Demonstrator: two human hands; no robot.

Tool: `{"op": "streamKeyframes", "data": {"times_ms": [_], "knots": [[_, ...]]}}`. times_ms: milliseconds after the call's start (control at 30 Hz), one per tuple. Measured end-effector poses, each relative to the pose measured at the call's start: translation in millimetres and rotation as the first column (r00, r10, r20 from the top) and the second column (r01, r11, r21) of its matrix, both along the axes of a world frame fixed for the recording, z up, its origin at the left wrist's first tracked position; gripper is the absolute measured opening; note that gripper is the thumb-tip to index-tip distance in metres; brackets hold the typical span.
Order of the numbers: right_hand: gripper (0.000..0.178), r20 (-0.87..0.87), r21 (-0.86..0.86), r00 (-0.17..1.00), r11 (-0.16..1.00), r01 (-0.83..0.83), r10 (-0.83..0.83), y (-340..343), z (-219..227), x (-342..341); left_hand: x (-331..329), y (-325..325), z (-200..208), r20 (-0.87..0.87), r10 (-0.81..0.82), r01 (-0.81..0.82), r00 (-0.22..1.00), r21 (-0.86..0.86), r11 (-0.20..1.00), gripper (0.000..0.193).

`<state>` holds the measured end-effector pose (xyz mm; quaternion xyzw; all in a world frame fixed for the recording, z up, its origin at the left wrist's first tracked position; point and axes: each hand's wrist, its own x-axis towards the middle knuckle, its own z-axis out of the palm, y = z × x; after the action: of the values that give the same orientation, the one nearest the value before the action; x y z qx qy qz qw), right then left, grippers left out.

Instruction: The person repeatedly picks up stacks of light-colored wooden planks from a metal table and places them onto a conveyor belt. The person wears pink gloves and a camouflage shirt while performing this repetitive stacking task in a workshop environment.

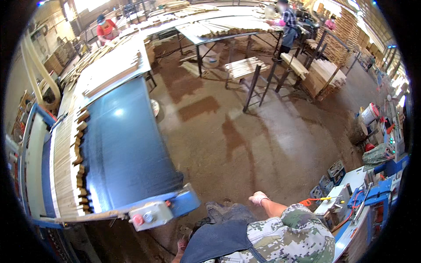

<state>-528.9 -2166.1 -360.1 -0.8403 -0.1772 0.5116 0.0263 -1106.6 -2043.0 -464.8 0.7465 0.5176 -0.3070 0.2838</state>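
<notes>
Broadly, I view a brown floor [210, 149] centrally; a dark belt [123, 147] at nine o'clock; wooden strips [63, 166] lined along its left edge, toward eight; a control box [151, 216] at seven. The right hand [258, 198], at five, and left hand [181, 244], past six, have openings and grips I cannot tell.

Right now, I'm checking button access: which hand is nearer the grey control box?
Left. The left hand shows below and right of the grey control box; the right hand is farther right.
</notes>
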Motion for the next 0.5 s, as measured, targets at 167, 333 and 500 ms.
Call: {"op": "streamKeyframes", "data": {"times_ms": [167, 333, 500], "knots": [[0.05, 0.028, 0.111, 0.998, 0.992, 0.052, -0.055, 43.6, -2.2, 97.5, 122.3, 37.5, 9.2, 0.1, 0.33, -0.305, 0.939, -0.203, 0.93, 0.035], [0.024, -0.155, 0.327, 0.972, 0.919, 0.221, -0.179, 138.5, 2.9, 155.8, 236.2, 54.6, 7.5, 0.146, 0.493, -0.434, 0.858, -0.307, 0.847, 0.036], [0.067, -0.297, 0.213, 0.943, 0.952, 0.218, -0.15, 235.4, 62.0, 237.7, 341.8, 63.2, -5.7, 0.129, 0.632, -0.534, 0.764, -0.423, 0.732, 0.038]]}}
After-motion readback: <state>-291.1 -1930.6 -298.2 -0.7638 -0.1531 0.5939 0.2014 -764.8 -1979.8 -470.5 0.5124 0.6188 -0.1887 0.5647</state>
